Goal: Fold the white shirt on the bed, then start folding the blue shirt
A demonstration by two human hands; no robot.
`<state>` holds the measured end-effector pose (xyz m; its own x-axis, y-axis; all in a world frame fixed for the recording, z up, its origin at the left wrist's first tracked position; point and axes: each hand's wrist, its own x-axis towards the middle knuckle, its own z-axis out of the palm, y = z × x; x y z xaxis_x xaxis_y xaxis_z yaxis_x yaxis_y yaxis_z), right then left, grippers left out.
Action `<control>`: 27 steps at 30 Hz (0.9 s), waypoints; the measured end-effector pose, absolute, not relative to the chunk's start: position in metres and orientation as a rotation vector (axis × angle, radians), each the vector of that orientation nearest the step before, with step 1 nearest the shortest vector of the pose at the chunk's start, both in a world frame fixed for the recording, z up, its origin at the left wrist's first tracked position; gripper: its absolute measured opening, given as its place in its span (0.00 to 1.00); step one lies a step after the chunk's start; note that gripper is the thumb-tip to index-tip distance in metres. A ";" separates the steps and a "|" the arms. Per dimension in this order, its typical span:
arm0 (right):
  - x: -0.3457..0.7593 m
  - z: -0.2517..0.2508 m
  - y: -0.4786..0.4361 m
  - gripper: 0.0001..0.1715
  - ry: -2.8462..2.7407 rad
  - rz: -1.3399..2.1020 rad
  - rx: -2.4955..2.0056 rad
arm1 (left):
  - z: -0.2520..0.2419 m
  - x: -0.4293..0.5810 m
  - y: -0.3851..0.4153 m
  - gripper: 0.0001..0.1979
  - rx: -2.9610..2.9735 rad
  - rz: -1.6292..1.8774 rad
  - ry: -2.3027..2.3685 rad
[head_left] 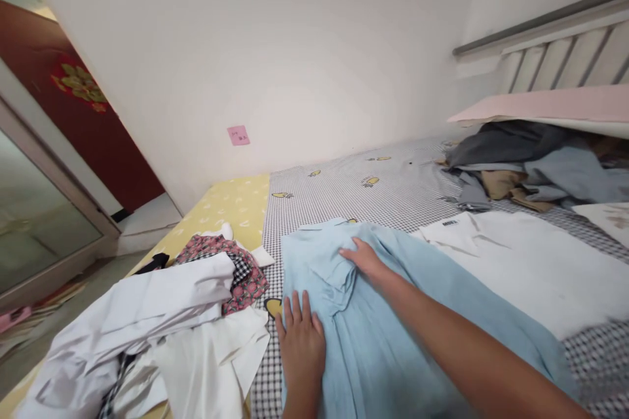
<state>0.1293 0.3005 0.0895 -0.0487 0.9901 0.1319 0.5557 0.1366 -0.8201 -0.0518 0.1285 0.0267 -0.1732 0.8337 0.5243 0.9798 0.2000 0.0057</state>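
A light blue shirt (378,327) lies spread on the checked bed sheet in front of me, its cloth bunched in folds near the upper middle. My left hand (302,344) rests flat along the shirt's left edge, palm down with the fingers spread. Higher up on the shirt, my right hand (366,258) has its fingers curled on the cloth beside a loose fold; some of its fingertips are hidden. Right of the blue shirt lies a white shirt (521,268) with a dark label at its neck, partly under the blue sleeve.
White garments (147,314) and a pink patterned cloth (246,281) lie heaped at the left. A pile of grey and brown clothes (511,163) sits at the back right, beneath a pink board (550,105). Behind the bed stands a wall (314,65).
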 end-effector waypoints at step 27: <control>0.328 0.120 0.250 0.16 -0.882 0.875 -1.389 | 0.028 -0.052 0.131 0.26 -1.692 -0.401 -2.066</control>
<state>0.3278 0.2501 0.1196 0.4271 0.9042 0.0023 0.0048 0.0002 -1.0000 -0.0524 0.1314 0.0283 -0.1566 0.8496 0.5036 0.9763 0.2102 -0.0509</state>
